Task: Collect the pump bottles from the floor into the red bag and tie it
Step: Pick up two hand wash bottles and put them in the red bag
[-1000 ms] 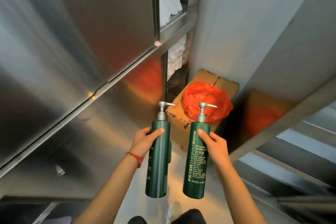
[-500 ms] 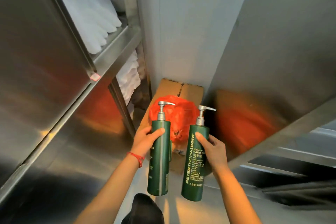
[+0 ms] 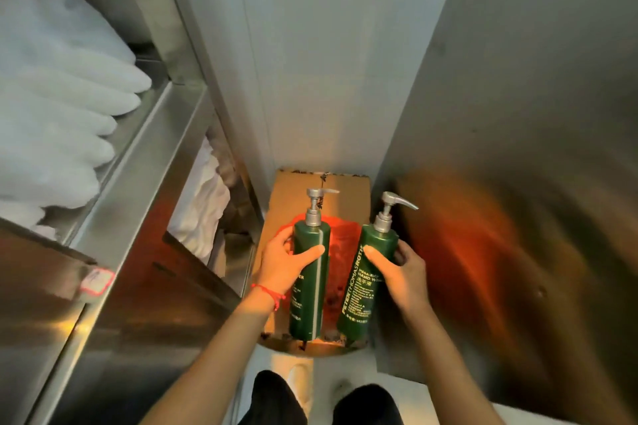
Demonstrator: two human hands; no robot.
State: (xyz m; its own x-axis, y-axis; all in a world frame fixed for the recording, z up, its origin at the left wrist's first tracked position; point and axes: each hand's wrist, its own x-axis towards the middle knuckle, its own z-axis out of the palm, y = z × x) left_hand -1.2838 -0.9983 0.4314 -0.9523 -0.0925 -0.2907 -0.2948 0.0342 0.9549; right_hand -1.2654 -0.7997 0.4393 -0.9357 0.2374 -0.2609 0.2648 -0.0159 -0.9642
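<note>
I hold two dark green pump bottles with silver pumps, upright, side by side. My left hand (image 3: 281, 266) grips the left pump bottle (image 3: 309, 279) around its upper body; a red string circles that wrist. My right hand (image 3: 400, 274) grips the right pump bottle (image 3: 367, 286), which bears white lettering. Both bottles hang directly over the red bag (image 3: 340, 241), which lies on a cardboard box (image 3: 348, 190) and is mostly hidden behind them.
A steel shelf unit (image 3: 145, 148) with stacked white towels (image 3: 58, 107) stands to the left. A steel panel (image 3: 518, 148) closes the right side and a pale wall the back. My dark trouser legs (image 3: 272, 397) and a white shoe show at the bottom.
I have walked closer to the box; the red bag now sits right behind the two bottles instead of beyond them. Both hands keep the same grip on the bottles.
</note>
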